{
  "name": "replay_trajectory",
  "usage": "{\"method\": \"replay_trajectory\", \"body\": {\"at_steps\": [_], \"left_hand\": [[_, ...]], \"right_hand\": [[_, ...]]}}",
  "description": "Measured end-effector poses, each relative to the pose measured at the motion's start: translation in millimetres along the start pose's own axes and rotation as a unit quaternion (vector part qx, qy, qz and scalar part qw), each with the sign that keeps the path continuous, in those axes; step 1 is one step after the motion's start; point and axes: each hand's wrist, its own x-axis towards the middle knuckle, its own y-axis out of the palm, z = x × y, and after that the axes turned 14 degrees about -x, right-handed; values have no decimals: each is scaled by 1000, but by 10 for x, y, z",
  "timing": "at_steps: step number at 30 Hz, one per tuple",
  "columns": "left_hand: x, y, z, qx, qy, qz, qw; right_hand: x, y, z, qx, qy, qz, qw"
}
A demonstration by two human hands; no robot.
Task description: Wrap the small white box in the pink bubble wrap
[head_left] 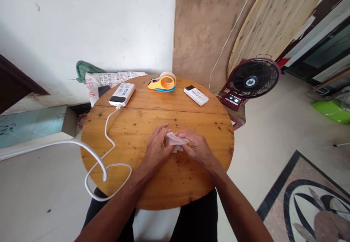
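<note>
Both my hands meet over the middle of a round wooden table. My left hand and my right hand pinch a small crumpled piece of white, thin plastic or tissue between their fingertips, just above the tabletop. The fingers of both hands are curled closed on it. What the piece is exactly I cannot make out.
A white power bank lies at the back left with a white cable looping off the table's front left. An orange and blue tape dispenser and a white remote sit at the back. A floor fan stands to the right.
</note>
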Motion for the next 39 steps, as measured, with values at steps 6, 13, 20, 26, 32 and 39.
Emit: {"method": "replay_trajectory", "body": {"at_steps": [6, 13, 20, 26, 32, 39], "left_hand": [[-7, -1, 14, 7, -11, 4, 1000], [-7, 11, 40, 25, 19, -11, 999], [-13, -1, 38, 1, 3, 5, 1000], [-6, -16, 33, -2, 10, 20, 1000], [-12, -43, 9, -1, 14, 44, 999], [-15, -46, -39, -13, 4, 35, 999]], "right_hand": [[-7, -15, 28, -24, -2, -5, 1000], [44, -84, 16, -78, 3, 2, 997], [7, -81, 12, -65, -24, 18, 997], [-81, -48, 27, -61, -40, 25, 997], [-142, 0, 31, -61, -36, 21, 997], [-132, -19, 58, -62, -28, 42, 997]]}}
